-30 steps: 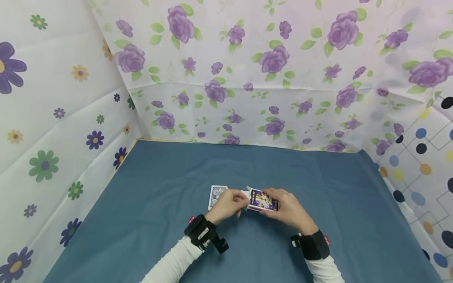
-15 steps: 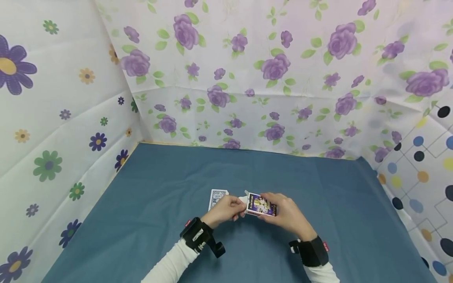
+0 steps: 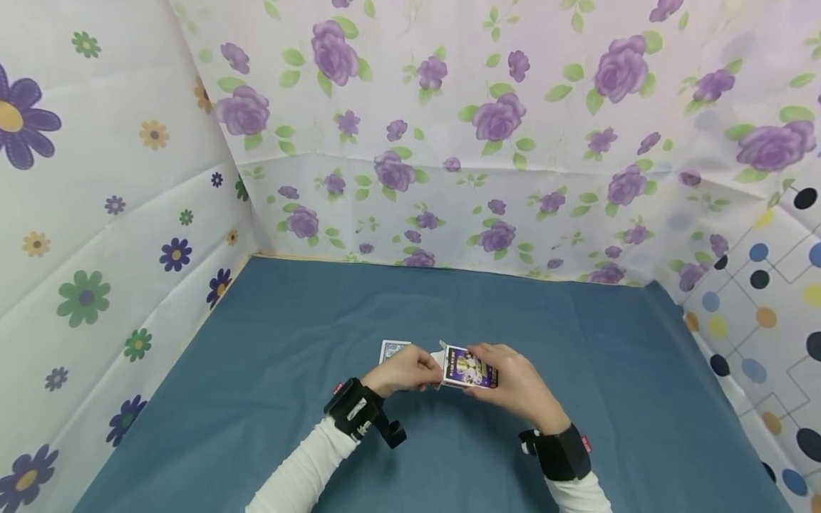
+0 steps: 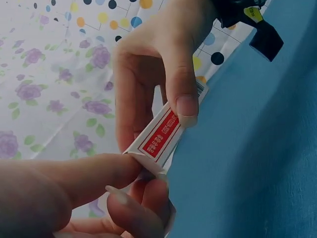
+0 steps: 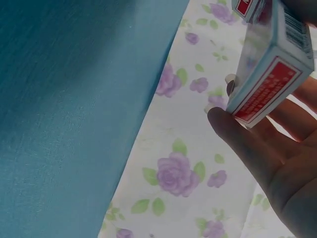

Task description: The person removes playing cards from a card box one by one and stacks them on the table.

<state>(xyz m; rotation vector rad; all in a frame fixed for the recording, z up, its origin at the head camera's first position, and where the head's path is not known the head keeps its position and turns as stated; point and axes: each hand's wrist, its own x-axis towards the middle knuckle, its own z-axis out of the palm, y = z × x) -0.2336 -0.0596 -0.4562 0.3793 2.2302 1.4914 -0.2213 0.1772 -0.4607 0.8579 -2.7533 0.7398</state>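
My right hand (image 3: pixel 519 383) grips a purple playing card box (image 3: pixel 471 368) by its right end, thumb along the near side and fingers over the far side. A white flap (image 3: pixel 437 356) sticks out at the box's left end. There my left hand (image 3: pixel 400 370) pinches the flap end between thumb and fingers. In the left wrist view the box's narrow side (image 4: pixel 159 133) shows a red label, and the left fingertips cover its end. The right wrist view shows another end of the box (image 5: pixel 270 89) resting against the right fingers. What lies inside the box is hidden.
A blue-patterned card or stack of cards (image 3: pixel 393 349) lies face down on the blue cloth (image 3: pixel 308 313) behind the left hand, partly covered by it. Flower-printed sheets (image 3: pixel 449 142) rise at the back and left, and a dotted sheet (image 3: pixel 757 342) on the right.
The left hand has drawn slightly left, its fingers now at the flap, and covers more of the card on the cloth. The box has shifted a little left in the right hand's grip.
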